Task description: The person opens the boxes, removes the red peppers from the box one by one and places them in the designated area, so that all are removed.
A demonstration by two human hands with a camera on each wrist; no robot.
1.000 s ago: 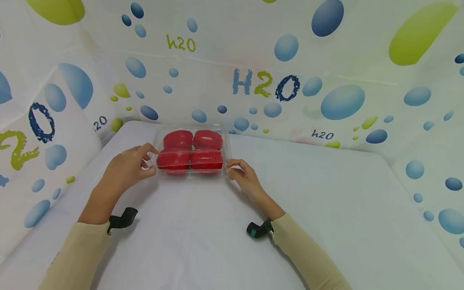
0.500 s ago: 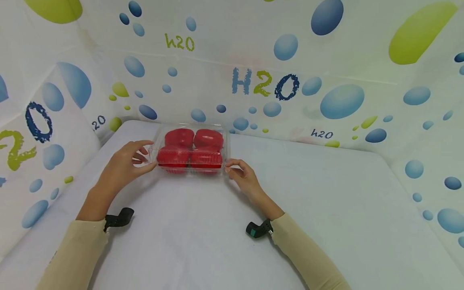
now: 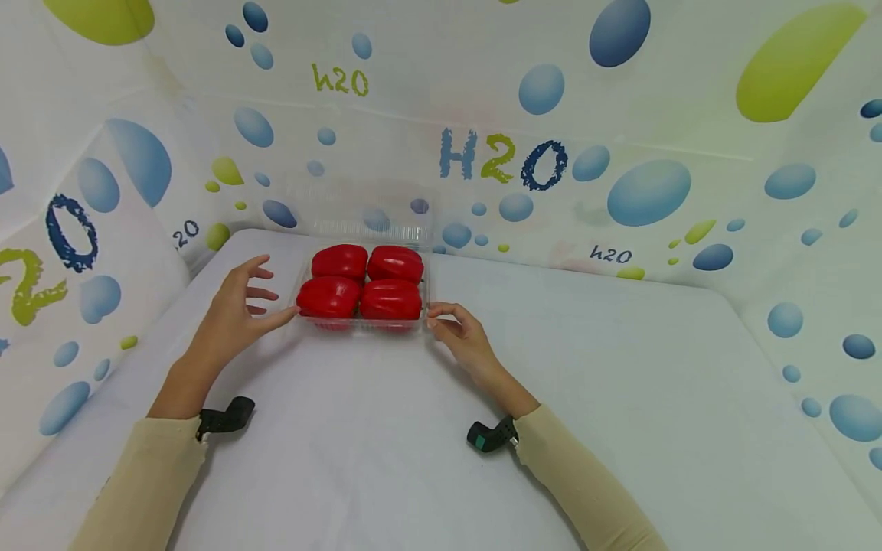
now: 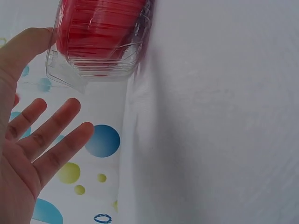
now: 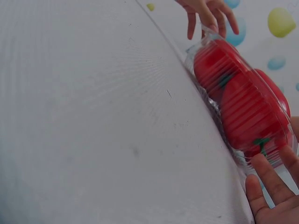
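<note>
Several red bell peppers (image 3: pixel 390 299) lie in two rows in a clear plastic clamshell container (image 3: pixel 358 324), its lid (image 3: pixel 368 218) raised at the back. A green stem (image 5: pixel 261 141) shows through the container wall in the right wrist view. My left hand (image 3: pixel 237 306) is at the container's left front corner. Its thumb tip touches the rim, while the other fingers are spread apart from it. At the right front corner my right hand (image 3: pixel 470 344) pinches the edge between thumb and forefinger. In the right wrist view its other fingers (image 5: pixel 273 179) rest near the end wall.
A white cloth (image 3: pixel 551 367) covers the table. Behind and to the sides hangs a white sheet (image 3: pixel 413 99) with blue and green drops and H2O lettering. Black wrist cameras (image 3: pixel 227 415) sit on both forearms.
The lid has swung up and back from over the peppers. My left fingers have spread and moved left, away from the container, with the thumb still at the rim. The right hand stays in place.
</note>
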